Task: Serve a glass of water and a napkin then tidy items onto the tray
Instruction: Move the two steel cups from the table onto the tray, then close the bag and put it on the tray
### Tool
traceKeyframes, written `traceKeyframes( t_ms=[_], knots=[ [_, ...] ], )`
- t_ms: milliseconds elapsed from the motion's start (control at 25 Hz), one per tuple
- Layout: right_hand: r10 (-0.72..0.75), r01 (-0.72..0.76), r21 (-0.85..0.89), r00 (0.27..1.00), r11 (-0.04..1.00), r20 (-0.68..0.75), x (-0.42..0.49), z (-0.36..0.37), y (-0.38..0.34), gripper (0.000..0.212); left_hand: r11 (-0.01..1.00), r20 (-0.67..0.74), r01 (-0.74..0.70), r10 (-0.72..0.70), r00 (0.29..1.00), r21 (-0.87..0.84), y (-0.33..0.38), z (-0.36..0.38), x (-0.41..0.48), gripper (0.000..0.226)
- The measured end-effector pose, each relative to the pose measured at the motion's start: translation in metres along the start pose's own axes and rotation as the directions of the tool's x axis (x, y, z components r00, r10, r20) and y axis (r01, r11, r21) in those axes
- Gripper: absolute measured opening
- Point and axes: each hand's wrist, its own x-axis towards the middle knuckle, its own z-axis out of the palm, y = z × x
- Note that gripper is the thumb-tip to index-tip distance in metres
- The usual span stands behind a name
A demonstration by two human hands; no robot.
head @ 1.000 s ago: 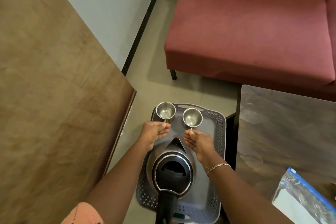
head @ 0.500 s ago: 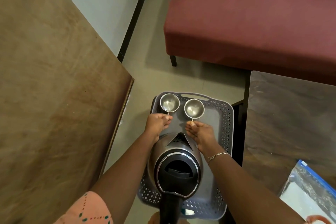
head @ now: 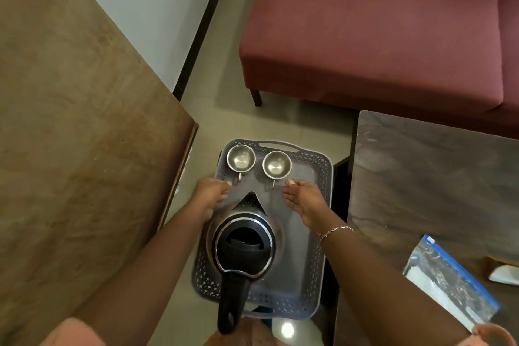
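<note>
grey perforated tray (head: 323, 177), shiny steel cups (head: 241, 159), black-lidded kettle (head: 243, 244), maroon sofa (head: 379, 22), brown table (head: 70, 135).

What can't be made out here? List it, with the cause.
Head view:
Water in the kettle: its black lid covers the inside.
What the tray rests on: the tray itself hides it.
White object at the right edge: cut off by the frame.
Plastic bag contents: blurred.
</note>
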Motion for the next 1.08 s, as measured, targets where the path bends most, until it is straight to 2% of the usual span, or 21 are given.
traceKeyframes(
  t_ms=[40, 160, 320, 440, 520, 560, 640, 720, 840, 960, 1080],
  knots=[
    [-0.036, 0.036, -0.024, 0.999, 0.999, -0.006, -0.006, -0.008, -0.002, 0.032, 0.999, -0.051, -0.028, 0.026, 0.998, -0.039, 0.001, -0.006, -0.011, 0.007],
    [-0.183, 0.176, -0.130, 0.982, 0.976, -0.042, -0.030, -0.039, -0.003, 0.028, 0.973, -0.236, -0.206, 0.177, 0.955, -0.102, 0.002, -0.014, -0.049, 0.012],
    [-0.300, 0.284, -0.219, 0.953, 0.933, -0.043, -0.065, -0.092, 0.009, 0.012, 0.874, -0.390, -0.485, 0.440, 0.809, -0.020, -0.003, 0.010, -0.112, 0.019],
    [-0.354, 0.320, -0.300, 0.933, 0.899, -0.066, -0.086, -0.137, 0.023, 0.014, 0.755, -0.392, -0.645, 0.631, 0.669, 0.114, -0.013, 0.047, -0.158, 0.019],
    [-0.376, 0.327, -0.338, 0.923, 0.882, -0.087, -0.100, -0.172, 0.033, 0.017, 0.692, -0.379, -0.694, 0.708, 0.596, 0.201, -0.023, 0.077, -0.184, 0.019],
    [-0.377, 0.325, -0.335, 0.921, 0.884, -0.100, -0.107, -0.189, 0.038, 0.016, 0.676, -0.374, -0.701, 0.726, 0.578, 0.228, -0.028, 0.094, -0.195, 0.019],
    [-0.366, 0.321, -0.288, 0.923, 0.902, -0.119, -0.119, -0.225, 0.047, 0.011, 0.682, -0.350, -0.696, 0.723, 0.595, 0.226, -0.041, 0.126, -0.208, 0.020],
    [-0.357, 0.319, -0.237, 0.923, 0.918, -0.140, -0.126, -0.254, 0.054, 0.009, 0.702, -0.292, -0.679, 0.710, 0.641, 0.217, -0.053, 0.155, -0.213, 0.022],
    [-0.338, 0.302, -0.189, 0.918, 0.934, -0.207, -0.133, -0.303, 0.064, 0.008, 0.686, -0.085, -0.664, 0.712, 0.697, 0.296, -0.077, 0.207, -0.221, 0.028],
    [-0.296, 0.266, -0.141, 0.915, 0.954, -0.273, -0.137, -0.345, 0.079, 0.012, 0.520, 0.206, -0.700, 0.711, 0.672, 0.489, -0.109, 0.259, -0.230, 0.036],
    [-0.183, 0.189, -0.020, 0.917, 0.982, -0.355, -0.141, -0.373, 0.100, 0.014, 0.333, 0.454, -0.716, 0.593, 0.665, 0.614, -0.143, 0.295, -0.234, 0.046]
  ],
)
